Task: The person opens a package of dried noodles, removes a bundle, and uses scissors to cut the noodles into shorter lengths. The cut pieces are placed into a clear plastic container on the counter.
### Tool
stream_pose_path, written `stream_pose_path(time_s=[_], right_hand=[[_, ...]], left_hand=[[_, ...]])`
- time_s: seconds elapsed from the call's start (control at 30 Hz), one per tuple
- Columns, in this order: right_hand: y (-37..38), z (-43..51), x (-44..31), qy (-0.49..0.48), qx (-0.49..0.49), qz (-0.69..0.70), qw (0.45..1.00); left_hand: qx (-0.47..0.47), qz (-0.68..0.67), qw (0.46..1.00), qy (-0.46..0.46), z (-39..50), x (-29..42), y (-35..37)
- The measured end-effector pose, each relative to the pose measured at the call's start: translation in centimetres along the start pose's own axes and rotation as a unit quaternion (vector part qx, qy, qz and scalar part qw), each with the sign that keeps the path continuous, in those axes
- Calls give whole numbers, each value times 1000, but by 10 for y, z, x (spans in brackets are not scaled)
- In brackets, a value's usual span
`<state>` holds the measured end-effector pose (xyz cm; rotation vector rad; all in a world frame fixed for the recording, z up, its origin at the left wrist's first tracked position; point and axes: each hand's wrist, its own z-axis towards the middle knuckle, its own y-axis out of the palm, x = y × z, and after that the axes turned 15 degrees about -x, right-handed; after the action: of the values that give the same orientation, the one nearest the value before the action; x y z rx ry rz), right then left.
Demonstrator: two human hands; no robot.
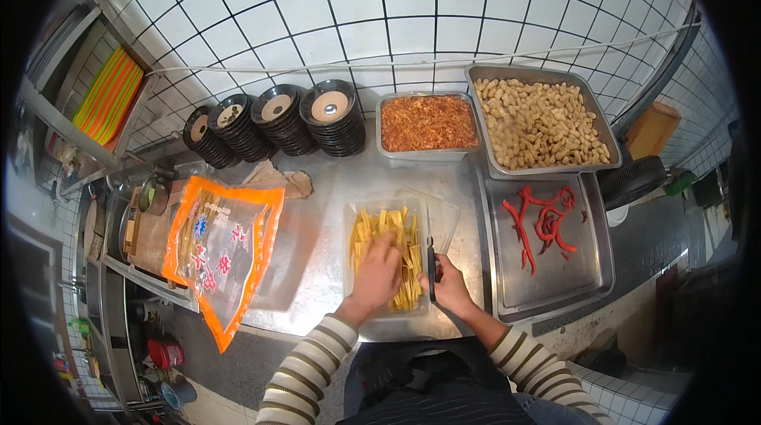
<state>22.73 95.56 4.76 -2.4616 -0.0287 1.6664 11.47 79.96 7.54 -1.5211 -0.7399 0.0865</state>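
Note:
On the steel worktop before me stands a clear plastic container [423,211] full of yellow tofu-skin-like strips [410,288]. My left hand [379,270] reaches down among the strips, its fingertips partly blurred, so whether it grips any cannot be told. My right hand [449,285] is closed on the black handles of scissors [431,258] at the container's right side, with the blades pointing away from me. A clear lid-like sheet [455,220] lies just beyond the scissors. Left of the container is an orange-edged plastic bag [238,252] with printed writing and long yellowish sticks inside.
Black bowls [332,110] stand in several stacks along the tiled wall. A tray of reddish crumbly food [428,122] adjoins a deep tray of peanuts in shells [541,122]. Red sausage-like pieces [547,223] lie in a steel tray [505,300] at right. Left is a wooden board [156,240].

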Motion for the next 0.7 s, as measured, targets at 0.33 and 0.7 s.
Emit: stream_pose_path(time_s=[0.33, 0.7], right_hand=[[1, 1, 5, -4, -6, -17, 1000], [-1, -1, 0, 8, -9, -21, 1000]], left_hand=[[52, 61, 993, -82, 9, -6, 7], [71, -94, 988, -101, 54, -2, 31]])
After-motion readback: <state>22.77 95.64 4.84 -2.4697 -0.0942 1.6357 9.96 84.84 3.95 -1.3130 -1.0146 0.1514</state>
